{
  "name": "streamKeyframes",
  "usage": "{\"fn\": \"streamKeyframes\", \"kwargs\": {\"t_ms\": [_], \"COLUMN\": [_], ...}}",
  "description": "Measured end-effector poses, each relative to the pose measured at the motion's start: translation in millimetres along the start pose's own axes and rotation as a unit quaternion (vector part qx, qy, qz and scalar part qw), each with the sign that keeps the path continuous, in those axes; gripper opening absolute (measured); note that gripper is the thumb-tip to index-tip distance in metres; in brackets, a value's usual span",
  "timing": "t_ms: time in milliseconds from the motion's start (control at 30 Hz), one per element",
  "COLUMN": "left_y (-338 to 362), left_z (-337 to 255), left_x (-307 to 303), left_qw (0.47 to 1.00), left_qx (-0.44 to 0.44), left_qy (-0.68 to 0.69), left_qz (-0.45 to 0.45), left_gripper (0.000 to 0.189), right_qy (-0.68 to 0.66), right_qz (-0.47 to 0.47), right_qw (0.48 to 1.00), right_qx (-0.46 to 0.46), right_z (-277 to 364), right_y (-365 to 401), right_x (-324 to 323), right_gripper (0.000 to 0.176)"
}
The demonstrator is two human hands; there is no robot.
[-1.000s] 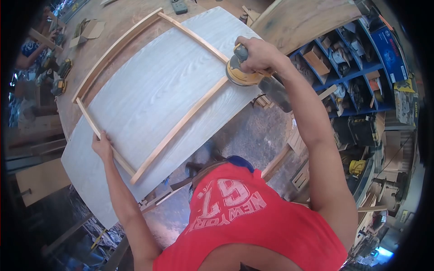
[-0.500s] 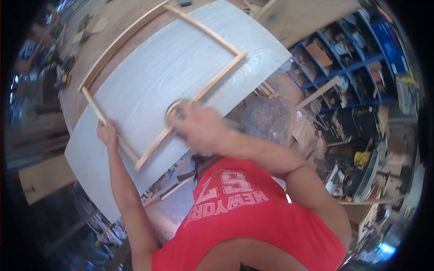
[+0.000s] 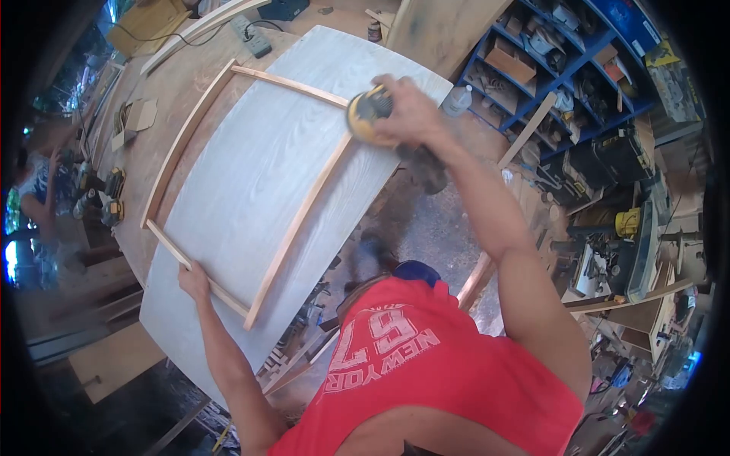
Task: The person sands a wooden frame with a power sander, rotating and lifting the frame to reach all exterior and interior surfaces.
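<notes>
A rectangular wooden frame (image 3: 300,220) of narrow strips lies on a pale grey board (image 3: 228,182). My left hand (image 3: 195,281) is closed around the frame's near-left strip. With my right hand (image 3: 411,114) I grip a yellow and black orbital sander (image 3: 371,114). The sander sits on the frame's far right corner and covers that joint. A dark part of the sander, blurred, hangs below my right wrist.
Blue shelving (image 3: 566,76) with tools and wood pieces stands at the right. A power strip (image 3: 251,38) and a small cardboard box (image 3: 135,121) lie on the workbench. Cordless drills (image 3: 114,197) rest at the left, near another person (image 3: 38,190). A plastic bottle (image 3: 458,100) stands beyond the board.
My right hand has moved the sander along the near strip, from its middle to the far right corner. My left hand still holds the frame. The whole view has shifted.
</notes>
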State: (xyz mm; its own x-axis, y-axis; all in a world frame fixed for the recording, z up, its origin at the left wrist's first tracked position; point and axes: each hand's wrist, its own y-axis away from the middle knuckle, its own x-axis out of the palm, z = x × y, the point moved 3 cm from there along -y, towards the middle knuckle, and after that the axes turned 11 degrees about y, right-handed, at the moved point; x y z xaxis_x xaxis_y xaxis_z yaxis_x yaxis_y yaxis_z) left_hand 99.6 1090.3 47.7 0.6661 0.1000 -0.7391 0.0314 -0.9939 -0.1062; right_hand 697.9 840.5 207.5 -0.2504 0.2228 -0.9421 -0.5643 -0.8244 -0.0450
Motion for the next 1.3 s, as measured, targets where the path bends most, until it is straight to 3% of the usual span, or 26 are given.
{"fn": "streamKeyframes", "kwargs": {"t_ms": [100, 167, 200, 267, 400, 433, 500, 533, 633, 800, 1000, 1133, 1200, 1300], "left_y": [24.9, 42.1, 48.1, 60.5, 76.9, 73.4, 45.9, 43.6, 39.4, 55.7, 47.8, 29.7, 39.4, 38.9], "left_z": [-17.9, -33.4, -35.8, -32.3, -28.9, -29.2, 45.0, 41.1, 17.0, -28.8, -16.4, 4.4, -7.1, -8.2], "left_x": [0.9, 0.9, -0.1, 3.6, 6.4, 6.2, 32.9, 33.4, 37.2, 28.1, 28.3, 28.6, 24.1, 22.0], "left_qw": [0.999, 1.000, 0.999, 1.000, 0.999, 1.000, 0.975, 0.983, 0.981, 0.990, 0.993, 0.993, 0.993, 0.992], "left_qx": [0.011, -0.016, -0.040, -0.015, 0.030, 0.002, 0.131, 0.122, 0.132, 0.003, 0.023, 0.064, 0.081, 0.101], "left_qy": [-0.037, -0.014, 0.012, 0.003, 0.019, -0.017, -0.091, -0.085, -0.100, -0.111, -0.084, -0.097, -0.079, -0.081], "left_qz": [-0.021, -0.010, -0.002, -0.013, -0.029, 0.011, -0.153, -0.110, -0.099, -0.087, -0.074, -0.018, -0.025, 0.003], "left_gripper": [0.043, 0.042, 0.041, 0.041, 0.043, 0.047, 0.056, 0.065, 0.062, 0.051, 0.052, 0.046, 0.045, 0.046], "right_qy": [0.014, -0.054, -0.054, -0.115, -0.224, -0.214, -0.220, -0.228, -0.205, -0.236, -0.147, -0.158, -0.177, -0.173], "right_qz": [-0.038, -0.152, -0.148, -0.231, -0.239, -0.253, -0.248, -0.229, -0.251, -0.222, -0.204, -0.226, -0.245, -0.236], "right_qw": [0.999, 0.987, 0.987, 0.966, 0.938, 0.938, 0.939, 0.943, 0.942, 0.922, 0.915, 0.909, 0.922, 0.948], "right_qx": [0.024, 0.013, 0.017, 0.021, 0.113, 0.103, 0.094, 0.086, -0.085, -0.214, -0.315, -0.312, -0.244, -0.126], "right_z": [-50.2, -76.7, -84.5, -95.5, -87.6, -78.7, -47.3, -33.4, 31.7, 145.0, 231.5, 221.9, 193.9, 123.3], "right_y": [5.7, 34.9, 52.7, 97.9, 187.8, 205.3, 238.3, 251.0, 275.6, 314.7, 371.1, 367.2, 348.0, 292.9], "right_x": [-14.9, -26.3, -22.9, -16.7, 7.1, 12.7, 28.0, 41.4, 75.4, 129.3, 148.9, 145.1, 140.4, 108.6], "right_gripper": [0.081, 0.077, 0.077, 0.074, 0.075, 0.075, 0.073, 0.073, 0.068, 0.065, 0.038, 0.037, 0.041, 0.061]}}
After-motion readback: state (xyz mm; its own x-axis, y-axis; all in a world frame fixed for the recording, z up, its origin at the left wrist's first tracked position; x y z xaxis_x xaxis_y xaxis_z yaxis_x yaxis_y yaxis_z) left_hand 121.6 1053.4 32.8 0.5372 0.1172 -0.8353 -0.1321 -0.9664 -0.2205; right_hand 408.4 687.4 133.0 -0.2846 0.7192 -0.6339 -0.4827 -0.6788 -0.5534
